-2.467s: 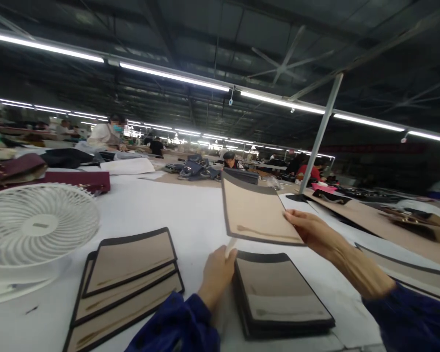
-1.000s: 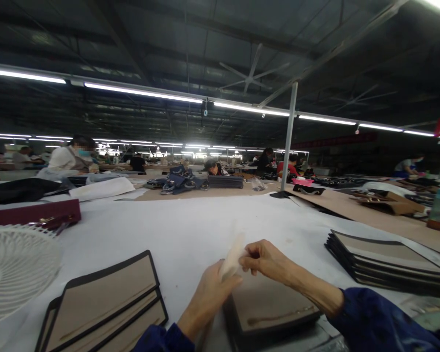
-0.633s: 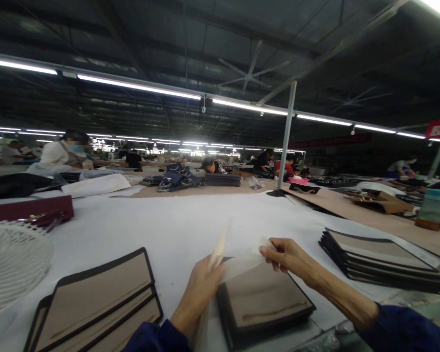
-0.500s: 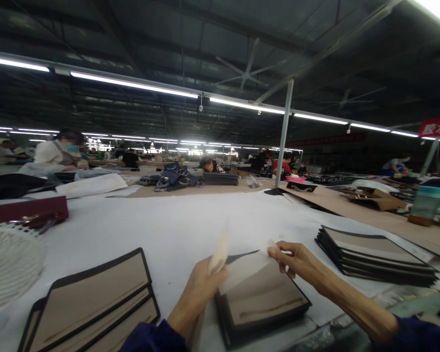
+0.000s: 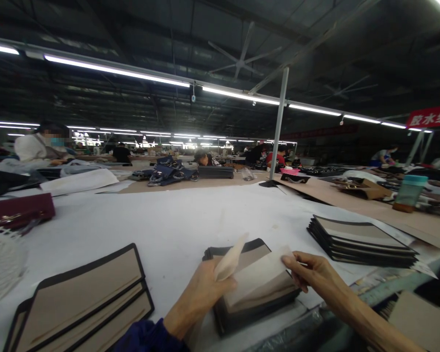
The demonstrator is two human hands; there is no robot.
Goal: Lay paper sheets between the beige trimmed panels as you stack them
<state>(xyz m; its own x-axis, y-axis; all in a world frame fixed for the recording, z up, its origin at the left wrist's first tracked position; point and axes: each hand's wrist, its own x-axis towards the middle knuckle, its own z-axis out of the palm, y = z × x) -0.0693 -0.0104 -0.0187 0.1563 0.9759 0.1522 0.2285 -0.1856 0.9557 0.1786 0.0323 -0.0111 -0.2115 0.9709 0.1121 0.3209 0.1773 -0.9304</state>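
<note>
My left hand (image 5: 205,296) is closed around a folded bunch of thin whitish paper (image 5: 232,258). My right hand (image 5: 313,271) pinches the right end of a translucent white paper strip (image 5: 256,277), whose other end reaches my left hand. The strip slants across the top of a stack of taupe panels with black borders (image 5: 253,248). Whether it touches the top panel along its whole length I cannot tell. More such panels (image 5: 91,288), with narrow black bands and brownish streaks, lie overlapping at the left.
At the right stands another stack of black-edged panels (image 5: 363,237). A white woven basket (image 5: 3,269) and a maroon piece (image 5: 20,210) lie at the left. Beyond the white-covered table (image 5: 168,215) are a metal post (image 5: 279,124), a bottle (image 5: 408,194) and several people.
The strip now lies lower across the stack, and the panels' far edge shows beyond it. Both hands keep their hold. The whole view has shifted slightly.
</note>
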